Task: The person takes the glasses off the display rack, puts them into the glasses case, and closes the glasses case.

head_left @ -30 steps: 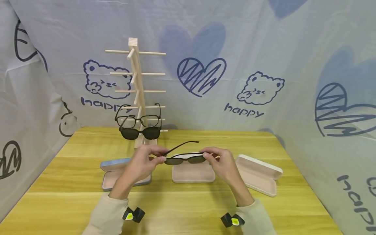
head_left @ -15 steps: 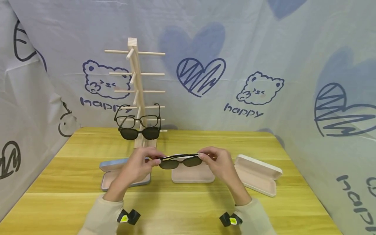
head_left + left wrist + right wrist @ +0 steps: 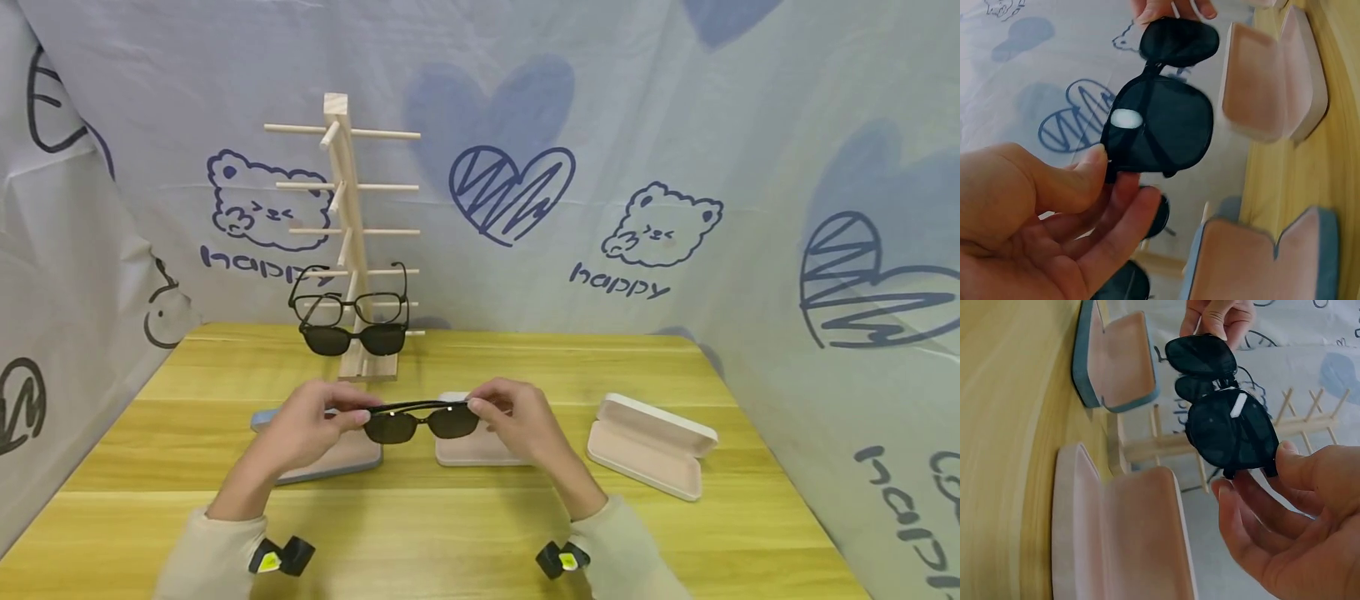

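Observation:
A pair of dark sunglasses is held up between both hands, its temples folded behind the lenses. My left hand pinches the left end of the frame between thumb and fingers; the left wrist view shows the thumb on the hinge corner of the sunglasses. At the other end my right hand pinches the frame's right corner. Below the left hand lies an open blue glasses case with pink lining. Behind and under the right hand sits an open white glasses case, partly covered.
Another open white glasses case lies to the right on the wooden table. A wooden peg rack stands at the back left, bearing clear-lens glasses and dark sunglasses. A printed cloth hangs behind.
The temple that stuck out a second ago is now folded in. Both hands have carried the sunglasses leftward, toward the blue case.

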Motion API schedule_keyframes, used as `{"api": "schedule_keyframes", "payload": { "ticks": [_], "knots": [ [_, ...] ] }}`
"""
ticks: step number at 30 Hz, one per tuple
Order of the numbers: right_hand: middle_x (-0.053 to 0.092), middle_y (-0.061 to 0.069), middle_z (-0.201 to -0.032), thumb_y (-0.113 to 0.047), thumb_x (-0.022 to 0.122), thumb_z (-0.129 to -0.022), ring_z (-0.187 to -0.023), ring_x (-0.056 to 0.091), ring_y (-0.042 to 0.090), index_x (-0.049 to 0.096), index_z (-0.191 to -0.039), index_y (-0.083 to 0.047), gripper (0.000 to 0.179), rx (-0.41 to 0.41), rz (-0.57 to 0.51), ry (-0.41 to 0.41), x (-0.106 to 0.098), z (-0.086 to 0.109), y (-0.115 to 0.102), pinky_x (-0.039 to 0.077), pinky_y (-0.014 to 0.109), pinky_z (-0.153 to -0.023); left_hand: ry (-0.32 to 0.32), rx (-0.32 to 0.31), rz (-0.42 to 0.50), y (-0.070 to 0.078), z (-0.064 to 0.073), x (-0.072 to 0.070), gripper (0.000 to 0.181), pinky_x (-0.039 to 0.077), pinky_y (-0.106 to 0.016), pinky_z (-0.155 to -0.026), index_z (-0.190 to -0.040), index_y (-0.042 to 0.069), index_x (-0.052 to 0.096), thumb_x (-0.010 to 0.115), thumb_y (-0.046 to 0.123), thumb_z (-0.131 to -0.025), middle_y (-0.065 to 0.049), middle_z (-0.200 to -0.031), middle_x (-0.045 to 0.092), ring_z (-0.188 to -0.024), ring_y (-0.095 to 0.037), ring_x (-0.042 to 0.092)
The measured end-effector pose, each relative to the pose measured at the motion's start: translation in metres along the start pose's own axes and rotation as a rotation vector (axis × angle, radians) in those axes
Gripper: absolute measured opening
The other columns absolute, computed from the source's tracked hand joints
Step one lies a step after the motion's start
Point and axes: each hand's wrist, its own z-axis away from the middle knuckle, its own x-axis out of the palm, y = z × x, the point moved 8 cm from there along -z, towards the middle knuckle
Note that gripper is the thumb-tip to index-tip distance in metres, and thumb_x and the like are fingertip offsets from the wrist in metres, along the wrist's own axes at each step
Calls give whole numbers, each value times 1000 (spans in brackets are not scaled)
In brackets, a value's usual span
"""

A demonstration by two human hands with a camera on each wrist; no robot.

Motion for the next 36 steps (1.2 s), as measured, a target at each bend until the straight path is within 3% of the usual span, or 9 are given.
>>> {"api": "schedule_keyframes", "payload": {
  "ticks": [3,8,16,23,30,36],
  "knots": [
    [75,22,-99,-8,66,-100,-82,74,35,73,-106,4,15,-1,-86,-65,14,-4,0,64,31,-69,-37,-37,17,-8,4,-7,22,58,-27,-75,-116,3,78,66,2,-97,-18,-119,75,-101,-25,71],
    [75,24,-99,-7,67,-100,-76,75,25,74,-108,7,18,23,-157,-125,36,-10,0,65,37,-70,-78,-103,89,-22,13,-17,23,63,-28,-73,-119,-5,74,65,0,-98,-26,-119,73,-87,-19,73],
    [77,23,-101,-3,67,-99,-76,74,23,76,-111,6,18,60,-169,-160,63,-23,-6,65,46,-76,-65,-176,53,-44,26,-37,24,63,-27,-71,-119,-8,73,67,1,-97,-25,-115,74,-82,-13,72],
    [76,24,-109,0,67,-98,-79,77,29,76,-112,6,18,90,-173,-201,86,-31,-5,65,40,-75,-46,-226,37,-64,35,-47,22,62,-26,-70,-116,-11,73,66,-1,-97,-27,-111,74,-80,-10,72],
    [76,21,-111,0,69,-97,-83,77,31,77,-112,4,18,126,-153,-219,110,-36,0,65,44,-77,-24,-279,-32,-83,43,-55,19,61,-29,-69,-111,-6,76,70,3,-96,-22,-107,76,-80,-14,72],
    [77,21,-106,2,71,-95,-83,77,31,78,-110,4,17,135,-152,-201,121,-41,4,65,34,-72,-21,-305,-41,-92,45,-57,15,62,-29,-68,-107,-7,76,69,1,-96,-23,-107,75,-78,-16,72]
  ]
}}
